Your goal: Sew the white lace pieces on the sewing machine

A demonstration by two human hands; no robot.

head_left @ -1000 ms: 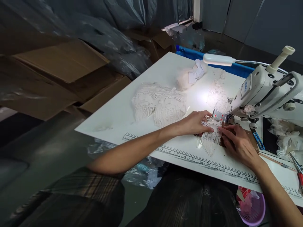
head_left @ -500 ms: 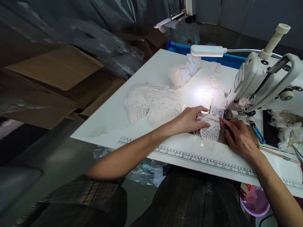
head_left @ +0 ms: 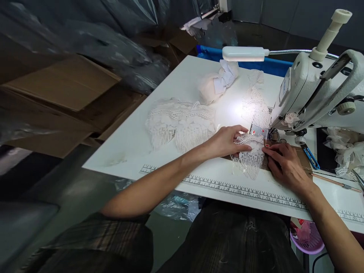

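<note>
A white lace piece with a dotted upper band and fringed lower edge lies in front of the sewing machine's needle area. My left hand is closed on its left side, thumb over the lace and index finger along the top edge. My right hand has its fingers bent, with the index fingertip on the lace's right edge. Just behind the lace, at the presser foot, is a metal plate with red marks. The sewing machine stands behind my right hand. Some fingertips are hidden.
More lace lies on the table's left, near a bundled pale cloth. A lace strip lies behind the needle. Blue snips and a thin stick lie right. A lamp hangs over the table; cardboard boxes stand left.
My right fingertips have moved left and slightly down from beside the presser foot onto the lace's right edge. My left hand keeps its hold. The whole view has shifted slightly.
</note>
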